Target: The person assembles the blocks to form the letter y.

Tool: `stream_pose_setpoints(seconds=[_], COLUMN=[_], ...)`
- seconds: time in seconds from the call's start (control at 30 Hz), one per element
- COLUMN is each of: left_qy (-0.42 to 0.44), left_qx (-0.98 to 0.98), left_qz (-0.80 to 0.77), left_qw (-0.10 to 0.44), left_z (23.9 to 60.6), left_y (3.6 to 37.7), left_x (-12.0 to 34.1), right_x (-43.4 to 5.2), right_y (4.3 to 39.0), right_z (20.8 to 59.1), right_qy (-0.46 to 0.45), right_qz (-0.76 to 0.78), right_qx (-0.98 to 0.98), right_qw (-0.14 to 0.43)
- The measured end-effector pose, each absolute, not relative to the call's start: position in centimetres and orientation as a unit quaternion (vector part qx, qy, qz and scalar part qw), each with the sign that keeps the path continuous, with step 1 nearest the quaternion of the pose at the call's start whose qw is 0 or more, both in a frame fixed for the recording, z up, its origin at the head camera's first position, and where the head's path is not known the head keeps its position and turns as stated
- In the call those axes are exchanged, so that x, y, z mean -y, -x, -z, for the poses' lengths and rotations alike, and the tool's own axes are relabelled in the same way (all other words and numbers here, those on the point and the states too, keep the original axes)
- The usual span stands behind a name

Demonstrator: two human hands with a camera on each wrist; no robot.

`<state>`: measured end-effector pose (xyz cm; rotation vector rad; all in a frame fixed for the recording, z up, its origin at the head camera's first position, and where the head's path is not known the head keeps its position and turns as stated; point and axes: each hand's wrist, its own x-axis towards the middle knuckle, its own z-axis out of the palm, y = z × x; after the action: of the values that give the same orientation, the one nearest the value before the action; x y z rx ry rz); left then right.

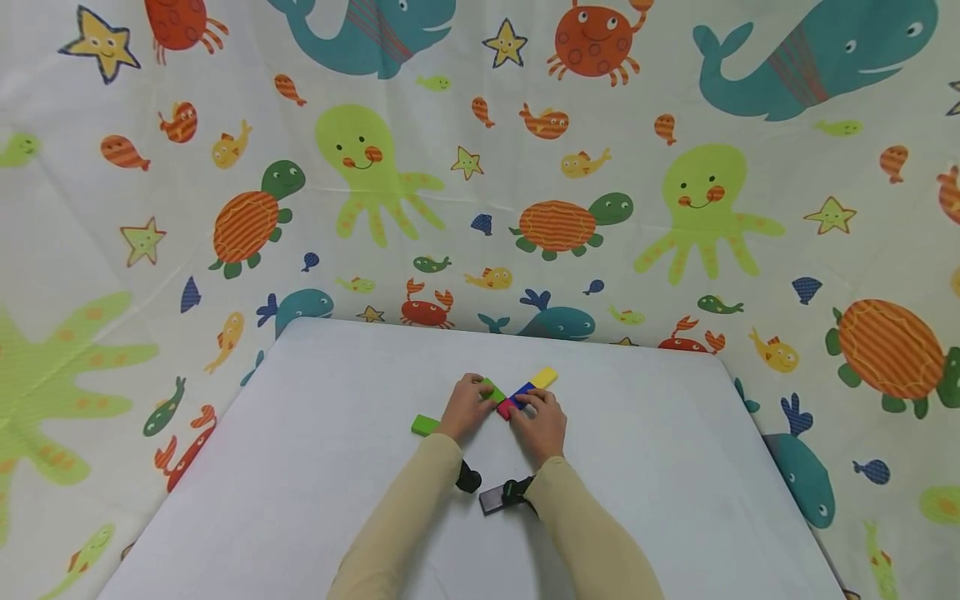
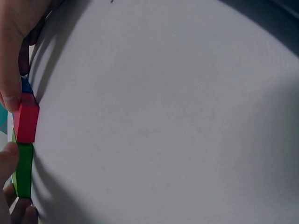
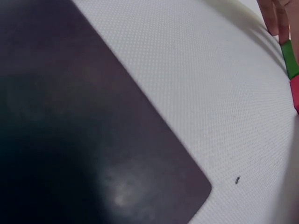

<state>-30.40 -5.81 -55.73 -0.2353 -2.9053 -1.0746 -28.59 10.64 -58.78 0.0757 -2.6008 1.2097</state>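
Observation:
My left hand pinches a green block between thumb and fingertips. The end of that block meets a red block, forming a corner. My right hand has its thumb at the red block and its fingertips over a blue block, gripping the two together. A yellow block continues the line beyond the blue one. In the left wrist view, the green block and red block stand end to end, with a sliver of the blue block behind.
Another green block lies left of my left wrist. A grey rectangular object sits by my right wrist; a large dark flat shape fills much of the right wrist view. A patterned curtain hangs behind the white table.

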Motion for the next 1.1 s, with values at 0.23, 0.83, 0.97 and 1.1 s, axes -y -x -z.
stream_pose_setpoints(seconds=[0.23,0.83,0.97,1.1], left_qy=[0.075,0.086,0.089,0.093], left_qx=[0.933,0.941,0.94,0.939], left_qz=[0.352,0.327,0.328,0.329], left_qw=[0.013,0.024,0.024,0.025], left_z=[55.59,55.85,55.85,55.81], left_y=[30.2,30.45,30.39,30.38], left_x=[5.71,5.63,5.75,5.86], right_x=[-10.71,-10.8,-10.76,-10.71], right_y=[28.44,28.66,28.67,28.6], right_z=[58.61,58.86,58.94,58.85], right_qy=[-0.031,-0.034,-0.037,-0.036], right_qz=[-0.424,-0.428,-0.422,-0.423], right_qx=[0.894,0.892,0.893,0.893], right_qw=[0.143,0.144,0.15,0.15])
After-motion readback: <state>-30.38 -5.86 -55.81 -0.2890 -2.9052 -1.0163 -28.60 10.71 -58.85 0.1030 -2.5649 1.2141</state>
